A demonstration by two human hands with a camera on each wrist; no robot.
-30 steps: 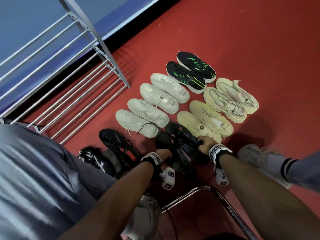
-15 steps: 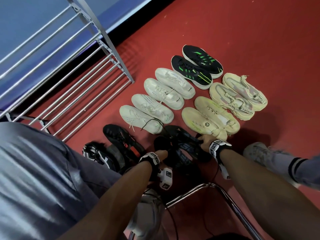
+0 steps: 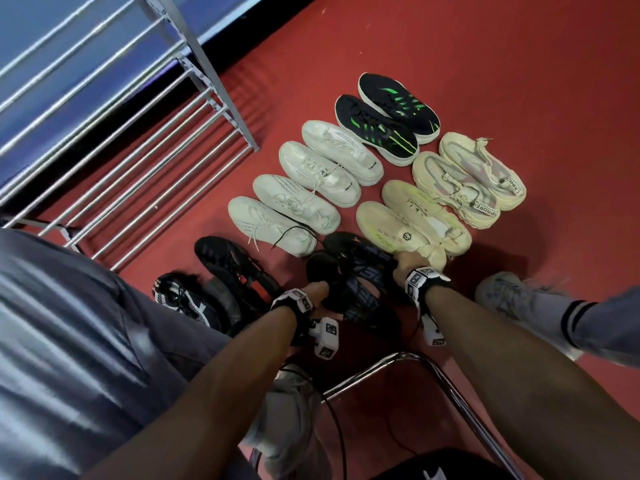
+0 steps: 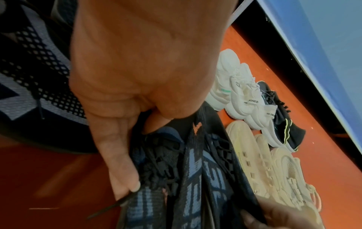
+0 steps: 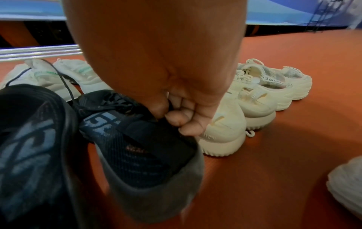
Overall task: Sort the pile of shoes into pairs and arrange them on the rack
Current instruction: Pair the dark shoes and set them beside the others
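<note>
Both hands hold one shoe each of a dark navy pair with blue lettering, low over the red floor. My left hand (image 3: 319, 291) has its fingers curled into the collar of the near shoe (image 3: 349, 303), thumb (image 4: 125, 175) along the laces. My right hand (image 3: 409, 264) pinches the heel collar of the other shoe (image 3: 360, 249), seen close in the right wrist view (image 5: 141, 155). The steel rack (image 3: 138, 150) stands at the upper left. On the floor lie two white pairs (image 3: 287, 216) (image 3: 332, 164), a black-and-green pair (image 3: 388, 119) and two cream pairs (image 3: 412, 223) (image 3: 467, 178).
More dark shoes lie at the left: a black one (image 3: 235, 268) and a black-and-white one (image 3: 183, 303). A chrome chair frame (image 3: 433, 368) curves under my arms. My grey sneakers (image 3: 512, 299) (image 3: 291, 410) rest on the floor. A blue wall runs behind the rack.
Both hands keep their hold on the dark shoes and have hardly shifted. The head view has tilted a little, so the rows of shoes sit slightly higher.
</note>
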